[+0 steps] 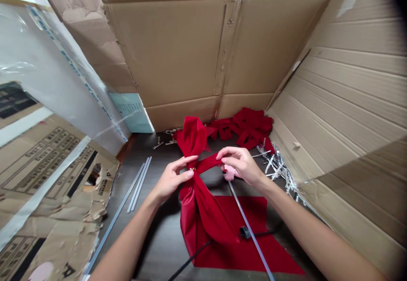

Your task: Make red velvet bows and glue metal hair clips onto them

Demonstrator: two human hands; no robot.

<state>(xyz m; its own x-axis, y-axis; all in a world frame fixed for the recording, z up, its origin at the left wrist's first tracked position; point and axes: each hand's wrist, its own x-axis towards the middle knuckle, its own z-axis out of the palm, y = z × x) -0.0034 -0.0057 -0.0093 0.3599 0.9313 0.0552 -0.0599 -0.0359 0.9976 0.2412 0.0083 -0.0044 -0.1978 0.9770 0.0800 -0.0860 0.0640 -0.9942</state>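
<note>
Centrally, a red fabric bow is held upright over the dark tabletop, its gathered waist set right at the fingertips of the left hand. The waist is pinched there between the thumb, laid across its front, and the fingers above. Just beside the thumb tip a small gold-coloured piece is seen on the waist. Above the grip a rounded loop is raised; below it, long tails are spread toward the near edge.

From the waist a narrow red strip is stretched out to the right, and its far end is gripped between the thumb and fingers of the right hand. Whether the strip is fastened at the waist cannot be told.

Under the tails a flat piece of red fabric is laid out. A pink glue gun is partly hidden by the right hand; from it a clear glue stick is extended across the fabric, near a black cable.

Farther out, red strips are heaped in a pile, with silver metal clips scattered to its right. More glue sticks are placed at the left. Everything is enclosed by cardboard panels.
</note>
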